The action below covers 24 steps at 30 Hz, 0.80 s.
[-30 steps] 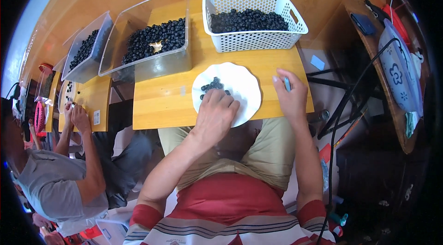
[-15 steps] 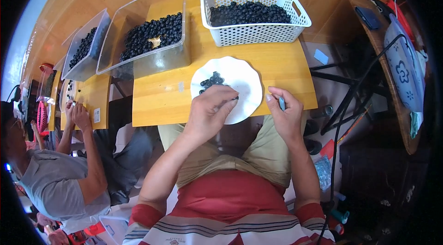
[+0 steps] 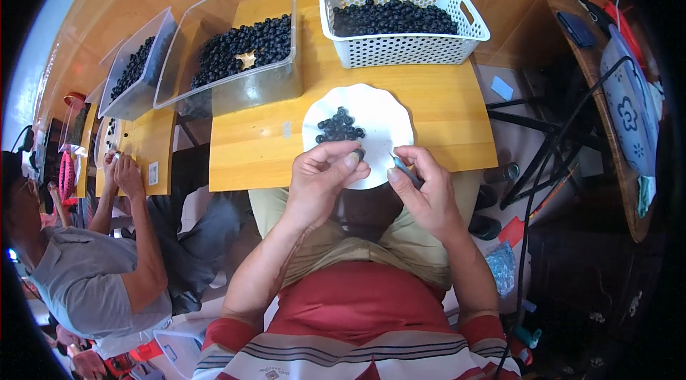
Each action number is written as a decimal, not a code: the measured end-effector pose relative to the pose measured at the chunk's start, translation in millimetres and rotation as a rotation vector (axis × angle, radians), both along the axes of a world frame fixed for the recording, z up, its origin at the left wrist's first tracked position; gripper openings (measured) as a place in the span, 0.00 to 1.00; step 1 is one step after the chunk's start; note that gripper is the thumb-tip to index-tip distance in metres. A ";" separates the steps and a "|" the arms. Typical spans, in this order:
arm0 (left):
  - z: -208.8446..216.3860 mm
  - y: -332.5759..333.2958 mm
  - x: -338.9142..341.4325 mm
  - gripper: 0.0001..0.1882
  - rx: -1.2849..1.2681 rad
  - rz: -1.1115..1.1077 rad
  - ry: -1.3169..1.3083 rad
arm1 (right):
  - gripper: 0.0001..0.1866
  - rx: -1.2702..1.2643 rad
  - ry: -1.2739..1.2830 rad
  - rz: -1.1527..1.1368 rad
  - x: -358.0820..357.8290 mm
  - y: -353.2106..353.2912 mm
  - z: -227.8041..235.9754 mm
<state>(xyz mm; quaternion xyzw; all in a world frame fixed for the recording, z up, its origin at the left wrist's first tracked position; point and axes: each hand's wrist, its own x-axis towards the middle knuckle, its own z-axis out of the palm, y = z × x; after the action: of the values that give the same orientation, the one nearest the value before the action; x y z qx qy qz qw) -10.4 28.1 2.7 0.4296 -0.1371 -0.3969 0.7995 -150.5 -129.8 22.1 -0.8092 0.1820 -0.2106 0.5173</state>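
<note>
Over the near edge of a scalloped white plate (image 3: 389, 119), my left hand (image 3: 320, 183) pinches one blueberry (image 3: 359, 154) between thumb and fingertips. My right hand (image 3: 434, 198) is closed around a small blue-grey tool (image 3: 406, 169) with a thin pointed tip. Its exact kind is too small to make out. That tip points toward the held berry, with a gap between them. Several loose blueberries (image 3: 338, 126) lie clustered on the plate's left half.
Behind the plate stand a white perforated basket (image 3: 407, 52) and a clear plastic bin (image 3: 257, 90), both holding blueberries. Another bin (image 3: 136, 97) is further left. A co-worker (image 3: 93, 273) sits at a table on the left. A wicker-edged board (image 3: 607, 130) and black cable hang at right.
My right hand has moved left toward my left hand, bringing the tool's tip near the berry. My left hand has turned, showing the berry more fully. More berries are visible on the plate.
</note>
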 end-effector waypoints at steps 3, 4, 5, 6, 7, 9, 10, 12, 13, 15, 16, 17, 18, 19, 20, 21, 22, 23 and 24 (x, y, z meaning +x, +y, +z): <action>-0.7 4.3 1.3 0.12 -0.094 -0.032 0.107 | 0.17 0.034 0.029 0.032 -0.6 3.8 4.5; -0.7 5.2 0.7 0.12 -0.094 -0.032 0.107 | 0.15 0.039 0.027 0.053 -0.5 5.1 5.2; -0.4 6.3 -0.2 0.11 -0.106 -0.032 0.143 | 0.15 0.039 0.027 0.053 0.3 6.4 4.7; -0.6 7.0 -1.0 0.11 -0.115 -0.033 0.180 | 0.14 -0.014 -0.039 0.075 1.5 7.5 2.9; -0.7 7.8 -1.4 0.11 -0.113 -0.034 0.180 | 0.13 -0.068 -0.106 0.097 2.5 8.5 1.7; -0.4 10.2 -2.0 0.11 -0.116 -0.035 0.215 | 0.12 -0.086 -0.146 0.111 4.5 11.0 3.0; -1.0 11.7 -2.2 0.11 -0.115 -0.034 0.214 | 0.11 -0.107 -0.187 0.125 5.3 12.0 3.7; -3.1 13.9 -2.7 0.11 -0.127 -0.041 0.231 | 0.12 -0.134 -0.207 0.138 6.5 12.9 3.3; -3.0 14.3 -3.4 0.11 -0.126 -0.041 0.231 | 0.12 -0.163 -0.225 0.150 7.0 13.2 3.1; -2.2 14.3 -5.4 0.10 -0.173 -0.057 0.233 | 0.12 -0.165 -0.251 0.159 7.9 14.2 4.1; -1.8 14.5 -5.9 0.10 -0.172 -0.057 0.232 | 0.12 -0.168 -0.276 0.167 8.2 14.9 4.9; -1.5 14.6 -6.5 0.10 -0.175 -0.067 0.242 | 0.12 -0.167 -0.276 0.167 8.3 15.8 5.8; -1.5 14.8 -7.1 0.09 -0.179 -0.076 0.252 | 0.12 -0.175 -0.286 0.170 8.4 16.5 6.6; -1.1 15.2 -7.9 0.09 -0.178 -0.076 0.252 | 0.12 -0.183 -0.295 0.173 8.4 17.2 6.8; -0.4 15.8 -8.8 0.09 -0.176 -0.074 0.259 | 0.12 -0.181 -0.296 0.172 8.7 17.6 6.6; 0.0 16.7 -9.6 0.08 -0.173 -0.071 0.266 | 0.12 -0.192 -0.309 0.174 9.0 18.1 6.5; -0.6 17.7 -9.9 0.08 -0.171 -0.071 0.266 | 0.12 -0.203 -0.322 0.176 9.2 18.4 6.3; -1.8 18.7 -10.0 0.09 -0.182 -0.076 0.282 | 0.12 -0.200 -0.323 0.175 9.0 18.7 5.8; -3.0 19.6 -10.0 0.09 -0.193 -0.081 0.299 | 0.13 -0.221 -0.328 0.172 8.9 18.8 5.5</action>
<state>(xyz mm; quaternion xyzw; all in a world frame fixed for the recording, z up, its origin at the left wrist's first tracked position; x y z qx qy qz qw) -20.4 47.7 -0.3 0.2811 -0.0717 -0.4732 0.8318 -141.6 -111.0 27.6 -0.8285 0.0015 -0.3133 0.4641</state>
